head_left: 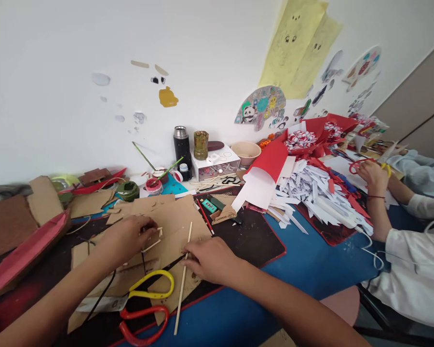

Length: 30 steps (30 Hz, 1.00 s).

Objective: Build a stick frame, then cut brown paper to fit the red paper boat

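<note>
Wooden stick (181,293) slants within the pinch of the palm-down right hand (212,260).

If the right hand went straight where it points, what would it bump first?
Probably the bent pale stick by the left hand, leftward across the cardboard; how high each sits is hard to tell.

A long, thin, straight stick (182,288) of pale wood is pinched in the right hand's (209,260) fingertips, slanting, its shorter end beyond the hand and its longer end reaching back towards the wearer. Short pale wooden pieces (152,246) form an angle just beside the left hand's (134,237) fingertips; whether they are gripped is unclear
</note>
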Each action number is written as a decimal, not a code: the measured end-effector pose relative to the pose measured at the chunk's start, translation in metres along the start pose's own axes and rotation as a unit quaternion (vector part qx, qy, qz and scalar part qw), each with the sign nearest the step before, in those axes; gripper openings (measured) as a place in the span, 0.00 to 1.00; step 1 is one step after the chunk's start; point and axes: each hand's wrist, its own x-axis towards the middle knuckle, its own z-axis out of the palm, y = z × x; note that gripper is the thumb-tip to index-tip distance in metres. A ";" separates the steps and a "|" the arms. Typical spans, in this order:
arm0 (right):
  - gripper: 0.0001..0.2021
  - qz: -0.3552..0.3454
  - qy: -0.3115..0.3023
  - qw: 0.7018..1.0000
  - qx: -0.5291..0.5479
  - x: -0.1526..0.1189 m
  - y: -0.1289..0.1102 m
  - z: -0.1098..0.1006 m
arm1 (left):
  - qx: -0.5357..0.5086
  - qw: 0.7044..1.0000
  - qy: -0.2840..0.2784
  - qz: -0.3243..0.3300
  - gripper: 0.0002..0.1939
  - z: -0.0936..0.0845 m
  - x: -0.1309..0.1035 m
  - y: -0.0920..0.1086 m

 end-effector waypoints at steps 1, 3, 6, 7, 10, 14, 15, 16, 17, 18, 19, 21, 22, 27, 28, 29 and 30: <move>0.18 0.002 -0.006 1.000 0.000 0.000 0.000 -0.002 | 0.007 1.000 0.000 0.004 0.24 -0.001 0.000 0.001; 0.17 0.006 -0.011 1.000 0.009 0.000 0.002 -0.005 | 0.020 1.000 0.004 0.007 0.23 -0.003 -0.001 0.003; 0.16 0.007 -0.023 0.999 0.024 0.001 0.006 -0.011 | 0.040 0.999 0.006 0.008 0.21 -0.006 -0.004 0.004; 0.15 0.005 -0.029 0.999 0.026 0.001 0.007 -0.012 | 0.048 0.999 0.002 0.009 0.21 -0.007 -0.004 0.004; 0.15 0.002 -0.039 0.999 0.027 0.002 0.009 -0.016 | 0.061 0.998 -0.009 0.009 0.22 -0.009 -0.006 0.003; 0.13 -0.004 -0.027 0.999 0.036 0.007 0.008 -0.020 | 0.042 0.999 -0.009 0.011 0.20 -0.012 -0.009 -0.001; 0.12 -0.005 -0.016 0.999 0.046 0.009 0.007 -0.021 | 0.036 0.999 -0.015 0.011 0.19 -0.013 -0.009 -0.002; 0.12 -0.003 -0.002 0.998 0.060 0.012 0.006 -0.023 | 0.032 0.999 -0.024 0.011 0.19 -0.014 -0.009 -0.002; 0.12 0.001 0.011 0.997 0.075 0.015 0.006 -0.025 | 0.030 0.999 -0.034 0.010 0.18 -0.015 -0.009 -0.002; 0.12 0.007 0.024 0.996 0.089 0.020 0.005 -0.028 | 0.029 0.999 -0.044 0.009 0.17 -0.017 -0.010 -0.001; 0.12 0.015 0.036 0.994 0.103 0.026 0.005 -0.031 | 0.029 0.998 -0.052 0.007 0.15 -0.018 -0.010 0.000; 0.11 0.028 0.057 0.990 0.126 0.040 0.004 -0.039 | 0.030 0.998 -0.061 0.004 0.14 -0.019 -0.010 0.003; 0.10 0.033 0.066 0.988 0.135 0.049 0.003 -0.044 | 0.032 0.998 -0.062 0.003 0.13 -0.020 -0.010 0.004; 0.12 0.030 0.125 0.983 0.128 0.103 -0.010 -0.082 | 0.030 0.998 -0.054 0.006 0.14 -0.023 -0.014 0.001; 0.13 0.031 0.129 0.985 0.109 0.115 -0.014 -0.090 | 0.025 0.999 -0.047 0.008 0.15 -0.025 -0.015 -0.001; 0.14 0.033 0.130 0.987 0.086 0.128 -0.018 -0.099 | 0.019 0.999 -0.037 0.012 0.15 -0.027 -0.017 -0.004; 0.14 0.029 0.130 0.989 0.061 0.141 -0.022 -0.107 | 0.013 0.999 -0.027 0.014 0.16 -0.029 -0.020 -0.007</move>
